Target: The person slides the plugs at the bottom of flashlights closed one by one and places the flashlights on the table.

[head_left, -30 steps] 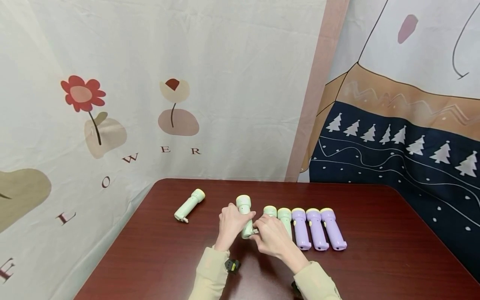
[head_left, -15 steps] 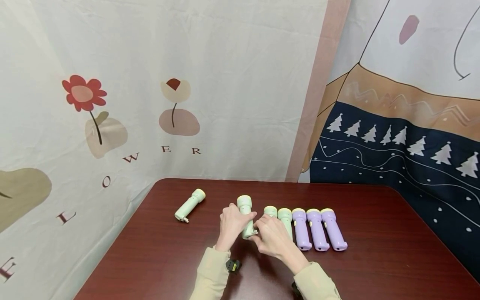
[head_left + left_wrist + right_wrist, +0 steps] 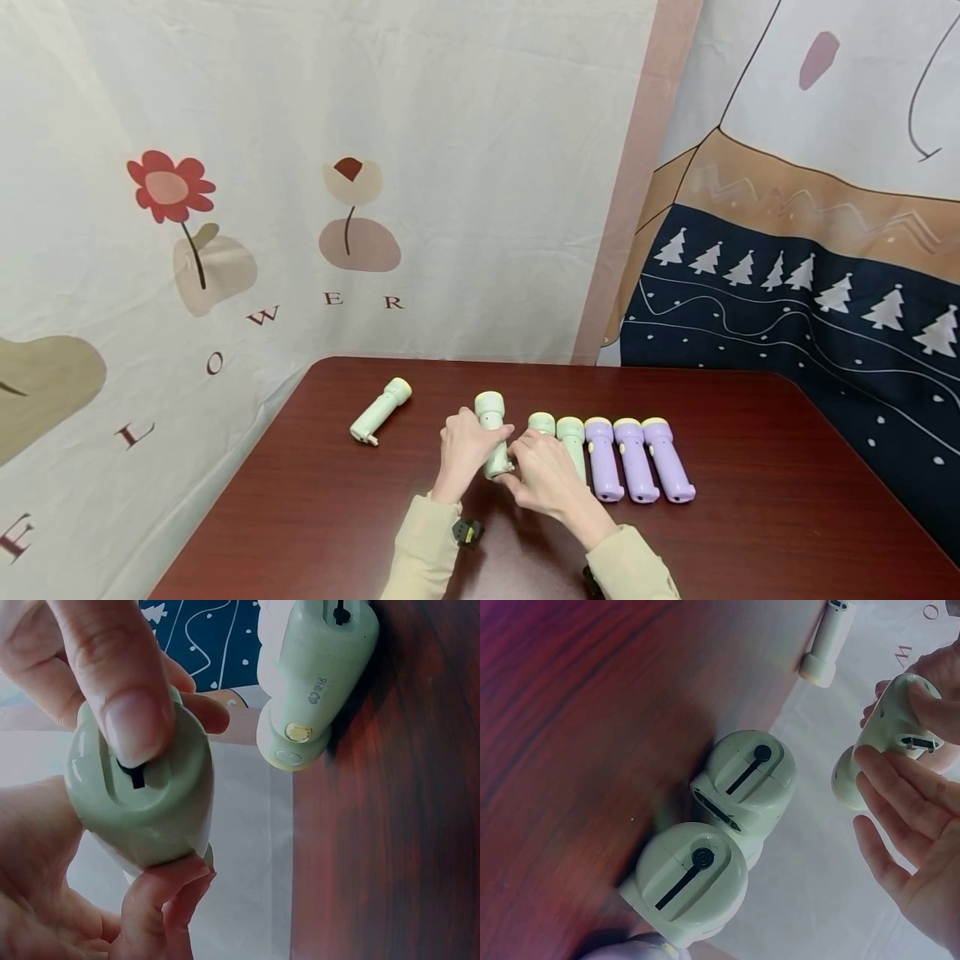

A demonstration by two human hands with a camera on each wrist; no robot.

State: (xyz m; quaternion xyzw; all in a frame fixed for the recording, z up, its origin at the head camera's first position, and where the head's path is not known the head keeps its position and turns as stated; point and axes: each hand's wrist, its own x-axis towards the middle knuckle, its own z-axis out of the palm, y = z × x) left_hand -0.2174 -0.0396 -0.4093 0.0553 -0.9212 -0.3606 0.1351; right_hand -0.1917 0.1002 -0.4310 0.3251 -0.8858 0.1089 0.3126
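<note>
My left hand (image 3: pixel 465 446) grips a green flashlight (image 3: pixel 490 408) near the table's middle, its head pointing away from me. At the flashlight's tail end is my right hand (image 3: pixel 543 471). In the left wrist view the right thumb (image 3: pixel 139 724) presses on the slotted end of the green flashlight (image 3: pixel 150 817), partly covering the black slot. Straight fingertips of the right hand (image 3: pixel 922 847) touch the flashlight's side in the right wrist view. Short metal plug prongs (image 3: pixel 919 742) stick out of its side beside the thumb.
Right of the hands lie two green flashlights (image 3: pixel 572 437) side by side, then three purple flashlights (image 3: pixel 633 462). Another green flashlight (image 3: pixel 380 411) lies alone at the far left, prongs out. All rest on a dark red wooden table (image 3: pixel 750 467) before a printed cloth backdrop.
The prongs at the held flashlight's tail stick out less than a second ago. Both hands keep nearly the same place, with only a slight shift of the right fingers.
</note>
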